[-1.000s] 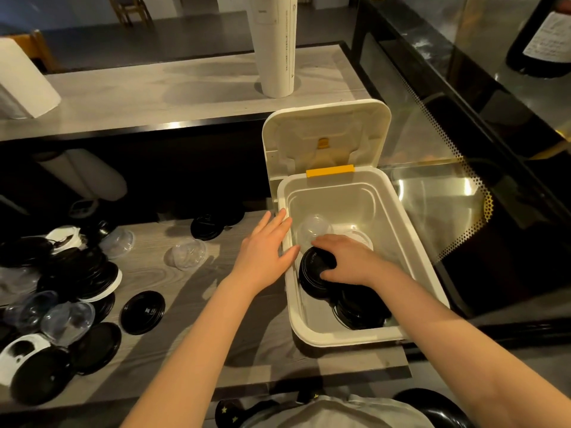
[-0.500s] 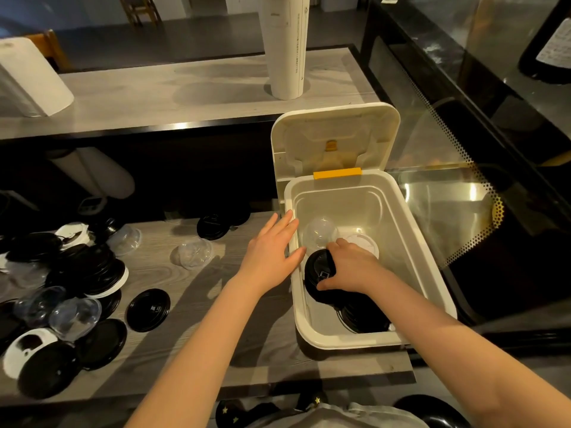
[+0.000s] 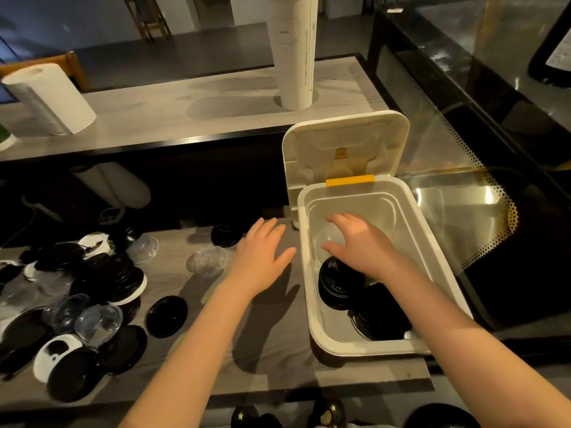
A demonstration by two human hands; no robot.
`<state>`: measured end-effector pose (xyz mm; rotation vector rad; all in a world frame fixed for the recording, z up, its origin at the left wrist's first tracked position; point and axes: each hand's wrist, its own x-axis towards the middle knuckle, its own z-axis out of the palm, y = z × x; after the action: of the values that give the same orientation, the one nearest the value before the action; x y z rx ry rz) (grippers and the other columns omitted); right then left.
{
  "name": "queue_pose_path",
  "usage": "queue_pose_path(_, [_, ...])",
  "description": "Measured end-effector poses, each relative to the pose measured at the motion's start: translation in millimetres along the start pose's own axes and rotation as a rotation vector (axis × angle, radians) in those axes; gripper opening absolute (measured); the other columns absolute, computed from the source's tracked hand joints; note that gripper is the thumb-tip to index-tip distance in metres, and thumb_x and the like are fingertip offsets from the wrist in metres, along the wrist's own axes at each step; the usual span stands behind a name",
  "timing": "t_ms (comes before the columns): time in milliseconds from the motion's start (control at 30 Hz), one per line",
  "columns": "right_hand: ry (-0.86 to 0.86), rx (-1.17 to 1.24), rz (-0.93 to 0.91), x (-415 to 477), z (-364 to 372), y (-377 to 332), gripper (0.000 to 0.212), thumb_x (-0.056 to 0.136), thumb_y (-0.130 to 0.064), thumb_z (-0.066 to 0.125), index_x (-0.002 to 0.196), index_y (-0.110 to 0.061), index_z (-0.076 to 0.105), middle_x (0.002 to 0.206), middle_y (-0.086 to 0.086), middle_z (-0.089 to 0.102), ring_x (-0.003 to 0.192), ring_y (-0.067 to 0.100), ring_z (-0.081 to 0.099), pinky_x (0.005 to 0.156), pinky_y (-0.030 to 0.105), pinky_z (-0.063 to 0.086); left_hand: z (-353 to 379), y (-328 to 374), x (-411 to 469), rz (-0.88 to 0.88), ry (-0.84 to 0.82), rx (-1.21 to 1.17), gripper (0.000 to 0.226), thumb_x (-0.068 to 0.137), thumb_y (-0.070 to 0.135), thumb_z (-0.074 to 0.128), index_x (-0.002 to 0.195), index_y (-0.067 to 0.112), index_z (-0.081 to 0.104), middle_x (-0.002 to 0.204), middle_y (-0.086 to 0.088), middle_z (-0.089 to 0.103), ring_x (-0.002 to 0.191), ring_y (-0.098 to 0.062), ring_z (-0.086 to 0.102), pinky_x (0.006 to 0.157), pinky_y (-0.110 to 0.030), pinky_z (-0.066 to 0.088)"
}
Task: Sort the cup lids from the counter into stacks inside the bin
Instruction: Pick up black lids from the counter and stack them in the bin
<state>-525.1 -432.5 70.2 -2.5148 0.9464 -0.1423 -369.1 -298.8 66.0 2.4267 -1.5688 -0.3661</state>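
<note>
The white bin point(image 3: 432, 251) stands on the grey counter point(image 3: 278, 341), its hinged cover point(image 3: 344, 149) flipped up at the back. Inside are a stack of black lids point(image 3: 335, 287), a second black stack point(image 3: 381, 319) nearer me, and a clear dome lid point(image 3: 332, 239). My right hand point(image 3: 360, 244) hovers open inside the bin, fingers spread over the dome lid, holding nothing. Left of the bin, over the counter, my left hand point(image 3: 259, 261) is open and flat. A heap of black, white and clear lids point(image 3: 77, 307) covers the counter's left end.
Loose on the counter lie a clear dome lid point(image 3: 208, 259) and single black lids point(image 3: 167, 316) point(image 3: 225, 234). On the raised shelf behind stand a paper towel roll point(image 3: 51, 98) and a tall sleeve of cups point(image 3: 295, 50). A glass display case point(image 3: 463, 186) borders the right.
My right hand let go of the black lid stack and lifted back over the clear dome lid. My left hand came off the bin's rim and shifted left.
</note>
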Motion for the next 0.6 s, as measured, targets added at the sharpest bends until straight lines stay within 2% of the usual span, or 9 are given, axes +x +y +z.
queue_pose_path(267, [0.142,0.021,-0.138,0,17,-75,0.051,0.092,-0.040,0.053,0.139,-0.022,0.042,0.140,-0.003,0.046,0.130,0.018,0.040,0.101,0.033,0.038,-23,-61,-38,-0.146,-0.029,0.000,0.061,0.096,0.046,0.041,0.148,0.019,0.025,0.157,0.002,0.016,0.146,-0.017,0.004,0.115,-0.041,0.015])
queue_pose_path(400, [0.165,0.070,-0.198,-2,44,-121,0.047,0.093,-0.038,0.053,0.137,-0.021,0.046,0.136,-0.001,0.051,0.126,0.018,0.044,0.100,0.032,0.039,-31,-108,-69,-0.166,-0.051,-0.028,0.061,0.096,0.043,0.042,0.148,0.016,0.024,0.156,0.000,0.019,0.145,-0.018,0.009,0.115,-0.036,0.014])
queue_pose_path(600, [0.081,0.123,-0.097,-11,98,-190,0.036,0.091,-0.036,0.056,0.124,-0.022,0.056,0.111,-0.003,0.064,0.102,0.018,0.059,0.081,0.034,0.049,-29,-191,-117,-0.226,-0.077,-0.064,0.057,0.095,0.040,0.046,0.144,0.013,0.034,0.148,-0.003,0.036,0.136,-0.022,0.031,0.112,-0.034,0.028])
